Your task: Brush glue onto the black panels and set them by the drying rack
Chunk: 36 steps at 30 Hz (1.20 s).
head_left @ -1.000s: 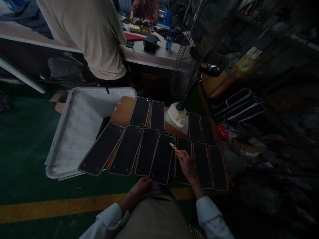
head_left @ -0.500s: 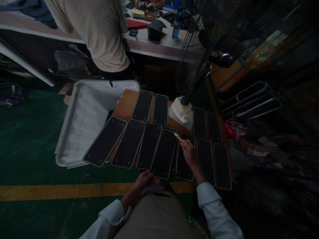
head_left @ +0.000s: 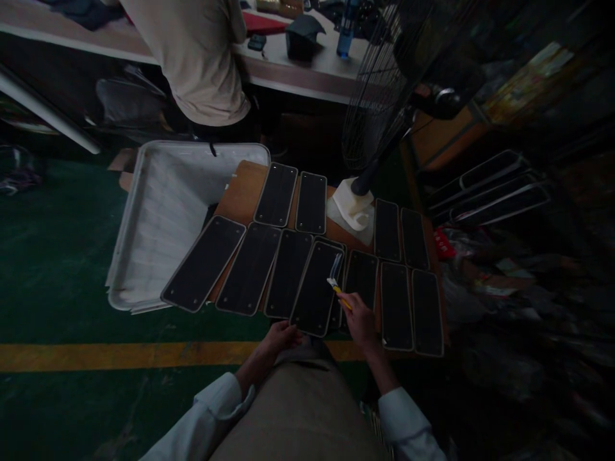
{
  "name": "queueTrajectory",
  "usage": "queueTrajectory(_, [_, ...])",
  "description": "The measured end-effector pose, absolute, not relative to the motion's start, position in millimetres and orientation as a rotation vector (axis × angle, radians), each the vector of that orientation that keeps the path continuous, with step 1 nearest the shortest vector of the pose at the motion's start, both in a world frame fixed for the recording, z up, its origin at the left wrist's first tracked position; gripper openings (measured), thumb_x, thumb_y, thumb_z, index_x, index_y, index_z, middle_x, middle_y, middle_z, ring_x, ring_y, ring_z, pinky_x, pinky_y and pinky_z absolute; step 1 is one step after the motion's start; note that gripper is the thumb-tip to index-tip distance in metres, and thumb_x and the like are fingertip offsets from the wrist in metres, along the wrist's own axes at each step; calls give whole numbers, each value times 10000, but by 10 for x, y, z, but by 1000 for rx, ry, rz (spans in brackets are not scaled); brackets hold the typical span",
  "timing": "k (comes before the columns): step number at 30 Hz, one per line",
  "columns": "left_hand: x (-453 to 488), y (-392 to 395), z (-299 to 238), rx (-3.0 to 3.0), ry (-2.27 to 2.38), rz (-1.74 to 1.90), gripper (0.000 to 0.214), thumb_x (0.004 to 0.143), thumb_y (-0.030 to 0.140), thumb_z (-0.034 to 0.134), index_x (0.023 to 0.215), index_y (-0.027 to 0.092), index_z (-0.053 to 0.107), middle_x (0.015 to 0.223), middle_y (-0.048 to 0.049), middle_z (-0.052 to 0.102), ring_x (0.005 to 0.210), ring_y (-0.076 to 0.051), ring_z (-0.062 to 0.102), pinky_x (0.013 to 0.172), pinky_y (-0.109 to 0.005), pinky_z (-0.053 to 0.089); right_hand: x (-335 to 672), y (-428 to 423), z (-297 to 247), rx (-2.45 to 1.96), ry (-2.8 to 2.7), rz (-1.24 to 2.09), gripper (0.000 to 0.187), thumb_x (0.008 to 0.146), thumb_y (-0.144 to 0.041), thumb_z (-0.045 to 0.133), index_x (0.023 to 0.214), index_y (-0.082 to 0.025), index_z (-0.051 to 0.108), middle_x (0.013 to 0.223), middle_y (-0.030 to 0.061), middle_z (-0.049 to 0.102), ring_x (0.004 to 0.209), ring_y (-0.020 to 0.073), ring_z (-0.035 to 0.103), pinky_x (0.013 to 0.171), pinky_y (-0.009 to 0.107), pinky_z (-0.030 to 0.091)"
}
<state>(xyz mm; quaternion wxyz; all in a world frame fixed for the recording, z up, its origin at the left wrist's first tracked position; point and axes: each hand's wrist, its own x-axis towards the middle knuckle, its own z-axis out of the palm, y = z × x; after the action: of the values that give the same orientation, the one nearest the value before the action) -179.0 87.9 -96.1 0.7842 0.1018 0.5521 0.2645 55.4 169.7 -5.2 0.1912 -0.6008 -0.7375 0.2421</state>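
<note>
A seated worker is trimming a dark panel that is lying on a brown board among two rows of matching panels. The panel is sitting at 12 o'clock from the left hand and at about 10 o'clock from the right hand.

The left hand is curling its fingers over the panel's near short edge and steadying it. The right hand is closing tightly around a yellow utility knife, whose tip is touching the panel's right long edge. A pale sliver is standing up along that edge, just beyond the blade at 12 o'clock.

Half a second earlier the blade was sitting at the panel's far right corner. It is now lying nearer the worker along the same edge, while the left hand is keeping its place.

A white tray is resting at 9 o'clock from the board, and a fan's pale base is standing at 1 o'clock. A co-worker in a beige shirt is standing at the far counter.
</note>
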Motion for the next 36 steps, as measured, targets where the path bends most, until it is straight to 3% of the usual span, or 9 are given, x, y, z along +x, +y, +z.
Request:
queueTrajectory(10, [-1789,870,-1002,216,1217,571,432,686,506,775,823,135,601,726,-47,708,608,-135,663,567,-233,478,409,734,240,-1586,-2069,1042,216,994,-304,471,1115,-265,645,978,31,682,901,161,690,783,265,558])
queueTrajectory(13, [-1789,879,-976,209,1239,563,436,681,507,779,819,138,595,722,-45,708,612,-137,668,560,-230,473,415,1013,323,-1611,-2003,1039,207,992,-295,477,1119,-264,637,1006,32,672,927,159,681,797,263,551])
queueTrajectory(21, [-1787,897,-922,186,1239,576,485,620,517,812,835,136,605,707,-27,705,594,-133,664,563,-235,475,410,2360,114,-1584,-2060,634,247,995,-321,458,1134,-233,642,1044,68,659,945,192,667,833,310,532])
queueTrajectory(26, [-1792,907,-877,173,1234,596,471,624,507,815,820,134,606,709,-34,710,592,-131,665,549,-225,460,397,2640,-88,-1621,-2110,505,273,998,-321,439,1129,-222,657,1029,72,665,925,198,663,805,312,530])
queueTrajectory(31, [-1803,929,-798,172,1244,596,436,641,488,812,791,137,602,701,-28,702,596,-121,657,563,-221,468,391,2343,-130,-1655,-2132,598,267,999,-321,441,1139,-227,649,1046,66,657,938,193,665,807,303,530])
queueTrajectory(36, [-1816,935,-790,180,1236,587,411,674,475,793,808,131,614,722,-43,709,619,-129,662,579,-227,476,337,1515,31,-1628,-2252,826,269,1010,-299,419,1169,-243,629,1030,52,659,909,176,678,773,288,542])
